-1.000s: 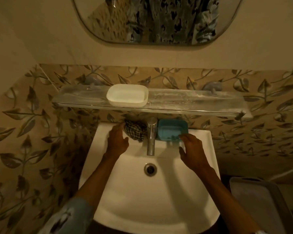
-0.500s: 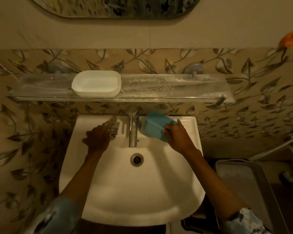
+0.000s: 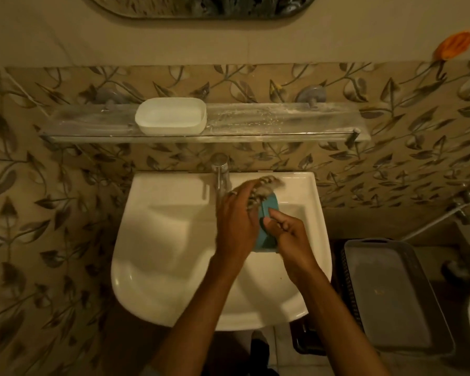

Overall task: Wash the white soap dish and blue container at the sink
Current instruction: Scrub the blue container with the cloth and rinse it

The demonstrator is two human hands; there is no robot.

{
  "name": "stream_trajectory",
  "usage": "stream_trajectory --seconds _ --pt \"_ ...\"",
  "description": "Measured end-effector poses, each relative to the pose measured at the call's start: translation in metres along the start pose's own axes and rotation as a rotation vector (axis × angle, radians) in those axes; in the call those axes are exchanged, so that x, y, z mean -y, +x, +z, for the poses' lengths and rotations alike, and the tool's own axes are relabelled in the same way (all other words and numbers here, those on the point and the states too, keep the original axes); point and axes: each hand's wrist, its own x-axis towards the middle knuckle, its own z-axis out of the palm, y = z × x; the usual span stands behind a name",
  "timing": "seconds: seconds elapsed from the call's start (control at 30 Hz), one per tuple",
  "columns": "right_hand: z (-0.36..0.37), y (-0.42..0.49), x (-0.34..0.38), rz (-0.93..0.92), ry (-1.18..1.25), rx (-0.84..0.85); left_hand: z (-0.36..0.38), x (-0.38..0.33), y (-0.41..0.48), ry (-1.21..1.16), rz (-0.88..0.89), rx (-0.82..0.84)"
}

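Over the white sink, my right hand grips the blue container, which stands on edge just right of the tap. My left hand holds a checked cloth against the container's left face; the cloth is blurred. The white soap dish sits upright on the glass shelf above the sink, away from both hands. Most of the container is hidden behind my hands.
A grey plastic crate with a lid stands to the right of the sink. A hose fitting sticks out from the right wall. A mirror hangs above, and an orange object hangs at the upper right.
My right hand lifted the blue container from the sink ledge and brought it over the basin. My left hand picked up the checked cloth and carried it right, onto the container.
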Motion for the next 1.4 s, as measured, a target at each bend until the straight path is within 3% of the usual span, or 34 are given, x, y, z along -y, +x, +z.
stream_trajectory --seconds 0.1,0.27,0.43,0.6,0.8,0.87,0.93,1.0,1.1,1.17,1.3,1.4 --pt "-0.006 -0.009 0.001 0.110 0.049 -0.080 0.014 0.000 -0.045 -0.108 0.017 0.097" --pt "-0.002 -0.032 -0.006 0.130 0.189 -0.182 0.014 0.007 -0.099 -0.110 0.112 -0.048" --pt "0.001 -0.045 -0.009 0.136 0.158 -0.159 -0.002 -0.004 -0.090 -0.071 0.162 -0.008" --pt "0.003 -0.058 0.001 0.052 0.117 -0.014 -0.027 -0.020 -0.015 -0.046 0.046 0.092" --pt "-0.012 -0.041 0.020 0.040 0.237 -0.133 -0.017 -0.011 -0.111 -0.142 0.213 0.025" --pt "-0.023 -0.037 0.027 0.013 0.280 -0.174 -0.018 -0.001 -0.127 -0.353 0.035 0.114" --pt "-0.034 -0.032 0.033 0.012 0.206 -0.234 -0.023 0.012 -0.126 -0.681 -0.360 0.119" --pt "-0.038 -0.025 0.035 0.044 0.085 -0.298 -0.034 0.024 -0.113 -1.037 -0.630 0.078" --pt "-0.033 -0.018 0.029 0.151 0.072 -0.409 -0.059 0.026 -0.089 -1.452 -0.676 0.076" --pt "-0.024 -0.016 0.027 0.177 0.111 -0.459 -0.075 0.017 -0.074 -1.570 -0.614 0.042" --pt "-0.006 -0.015 0.021 0.025 0.020 -0.551 -0.093 -0.011 -0.051 -1.419 -0.428 -0.065" --pt "0.003 -0.016 0.021 -0.158 -0.099 -0.605 -0.090 -0.041 -0.051 -0.853 -0.123 -0.178"
